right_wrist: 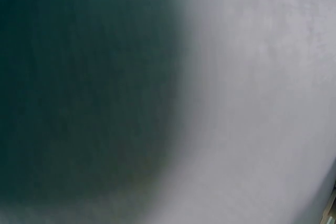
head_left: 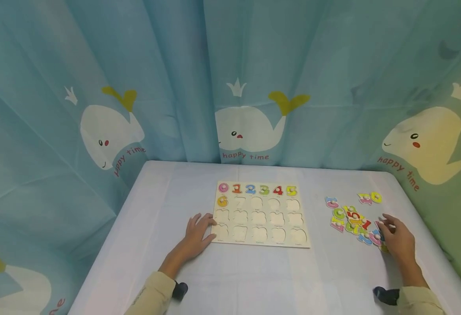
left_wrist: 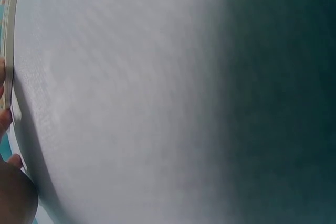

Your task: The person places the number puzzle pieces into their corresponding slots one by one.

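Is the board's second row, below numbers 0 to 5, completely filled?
No: in the head view, only the 6 sits there, and the four slots to its right are bare.

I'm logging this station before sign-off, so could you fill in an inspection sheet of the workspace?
Surface: white tabletop, flat.
Board: number board lies flat; pieces 0 to 6 are seated, the other recesses are empty.
Loose pieces: number pieces heaped right of the board, some overlapping, a few lying apart from the heap.
Clutter: nothing seen, apart from a dark device at each wrist.
Left hand: left hand touches the board's left edge with its fingers.
Right hand: right hand is at the heap's right side; whether it holds a piece cannot be told.
Cables: nothing seen.
Surroundings: blue-green curtain printed with whales and "happy time".
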A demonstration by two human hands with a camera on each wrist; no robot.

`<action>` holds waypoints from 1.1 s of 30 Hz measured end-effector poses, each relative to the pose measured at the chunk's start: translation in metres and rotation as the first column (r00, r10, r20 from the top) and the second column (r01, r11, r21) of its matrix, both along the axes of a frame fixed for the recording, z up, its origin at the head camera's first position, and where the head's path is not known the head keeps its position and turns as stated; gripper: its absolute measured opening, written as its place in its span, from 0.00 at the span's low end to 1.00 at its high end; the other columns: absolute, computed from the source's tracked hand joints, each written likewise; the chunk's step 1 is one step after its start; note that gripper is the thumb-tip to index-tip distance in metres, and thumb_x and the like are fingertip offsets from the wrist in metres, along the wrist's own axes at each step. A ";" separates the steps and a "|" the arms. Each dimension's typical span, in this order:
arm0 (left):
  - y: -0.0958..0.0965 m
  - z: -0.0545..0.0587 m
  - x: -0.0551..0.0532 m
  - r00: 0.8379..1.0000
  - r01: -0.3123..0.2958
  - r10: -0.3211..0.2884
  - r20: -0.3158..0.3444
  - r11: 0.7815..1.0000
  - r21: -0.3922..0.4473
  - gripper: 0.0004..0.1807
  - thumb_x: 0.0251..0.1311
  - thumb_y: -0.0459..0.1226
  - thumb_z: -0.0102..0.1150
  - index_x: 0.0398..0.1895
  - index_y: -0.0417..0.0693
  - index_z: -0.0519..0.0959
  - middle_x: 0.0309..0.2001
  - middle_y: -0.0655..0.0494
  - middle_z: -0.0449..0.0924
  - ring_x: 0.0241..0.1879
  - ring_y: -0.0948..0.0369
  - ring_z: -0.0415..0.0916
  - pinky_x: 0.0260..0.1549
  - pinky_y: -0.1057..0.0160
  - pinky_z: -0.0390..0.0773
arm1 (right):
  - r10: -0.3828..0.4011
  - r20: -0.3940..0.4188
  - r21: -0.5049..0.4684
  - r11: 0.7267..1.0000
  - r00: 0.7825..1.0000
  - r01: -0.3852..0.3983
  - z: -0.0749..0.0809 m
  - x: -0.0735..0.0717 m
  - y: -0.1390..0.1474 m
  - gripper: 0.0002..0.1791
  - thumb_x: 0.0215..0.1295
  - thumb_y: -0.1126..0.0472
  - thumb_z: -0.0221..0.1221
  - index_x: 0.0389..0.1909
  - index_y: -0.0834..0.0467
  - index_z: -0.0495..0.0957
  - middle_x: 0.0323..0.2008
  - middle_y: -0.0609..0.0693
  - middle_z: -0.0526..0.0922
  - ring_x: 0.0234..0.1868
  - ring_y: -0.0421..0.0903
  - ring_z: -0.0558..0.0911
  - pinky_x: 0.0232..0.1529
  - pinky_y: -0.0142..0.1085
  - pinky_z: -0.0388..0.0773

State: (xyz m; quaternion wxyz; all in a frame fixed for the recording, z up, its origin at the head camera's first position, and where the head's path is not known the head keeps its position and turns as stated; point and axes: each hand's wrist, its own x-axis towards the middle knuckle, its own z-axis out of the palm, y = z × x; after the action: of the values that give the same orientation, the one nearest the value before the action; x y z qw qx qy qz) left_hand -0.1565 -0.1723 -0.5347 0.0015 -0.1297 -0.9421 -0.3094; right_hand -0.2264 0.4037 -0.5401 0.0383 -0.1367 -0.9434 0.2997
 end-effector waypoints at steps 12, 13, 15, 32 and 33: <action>0.001 0.005 -0.008 1.000 0.006 -0.006 -0.022 1.000 -0.001 0.16 0.61 0.38 0.58 0.50 0.44 0.71 0.63 0.44 0.64 0.66 0.39 0.48 0.61 0.34 0.40 | 0.033 -0.019 -0.011 0.999 0.999 -0.033 0.007 -0.003 0.002 0.29 0.71 0.54 0.50 0.66 0.66 0.59 0.53 0.68 0.70 0.49 0.63 0.72 0.36 0.42 0.70; 0.001 0.005 -0.009 1.000 0.007 -0.007 -0.024 1.000 0.001 0.16 0.61 0.38 0.58 0.50 0.44 0.72 0.63 0.44 0.64 0.66 0.39 0.48 0.61 0.34 0.40 | 0.036 -0.020 -0.011 0.999 0.999 -0.036 0.007 -0.003 0.002 0.29 0.71 0.54 0.50 0.66 0.66 0.59 0.53 0.68 0.70 0.49 0.63 0.72 0.35 0.40 0.70; 0.001 0.005 -0.009 1.000 0.007 -0.007 -0.027 1.000 0.004 0.16 0.61 0.37 0.58 0.50 0.44 0.72 0.63 0.44 0.64 0.66 0.39 0.48 0.61 0.34 0.40 | 0.045 -0.024 -0.008 0.999 0.999 -0.045 0.007 -0.003 0.003 0.30 0.70 0.53 0.50 0.66 0.66 0.59 0.52 0.68 0.70 0.49 0.62 0.72 0.33 0.34 0.68; -0.003 -0.007 0.000 1.000 0.015 -0.015 -0.022 1.000 0.008 0.15 0.60 0.36 0.58 0.50 0.44 0.72 0.62 0.44 0.64 0.65 0.37 0.49 0.60 0.32 0.41 | 0.093 -0.065 0.016 0.996 0.994 -0.092 0.011 0.011 0.002 0.28 0.70 0.53 0.52 0.63 0.67 0.64 0.49 0.65 0.73 0.43 0.57 0.72 0.25 0.26 0.66; -0.003 -0.007 0.000 1.000 0.018 -0.017 -0.022 1.000 0.009 0.15 0.61 0.36 0.58 0.50 0.44 0.71 0.62 0.43 0.64 0.66 0.38 0.49 0.60 0.32 0.41 | 0.097 -0.067 0.018 0.995 0.993 -0.096 0.014 0.011 0.002 0.28 0.70 0.52 0.52 0.63 0.67 0.64 0.48 0.65 0.73 0.43 0.57 0.72 0.25 0.27 0.66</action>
State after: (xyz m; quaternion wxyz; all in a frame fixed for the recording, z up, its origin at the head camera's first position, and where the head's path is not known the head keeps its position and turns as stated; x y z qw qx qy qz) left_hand -0.1563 -0.1749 -0.5420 0.0098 -0.1413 -0.9394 -0.3123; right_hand -0.2153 0.4057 -0.5259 0.0566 -0.0805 -0.9493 0.2986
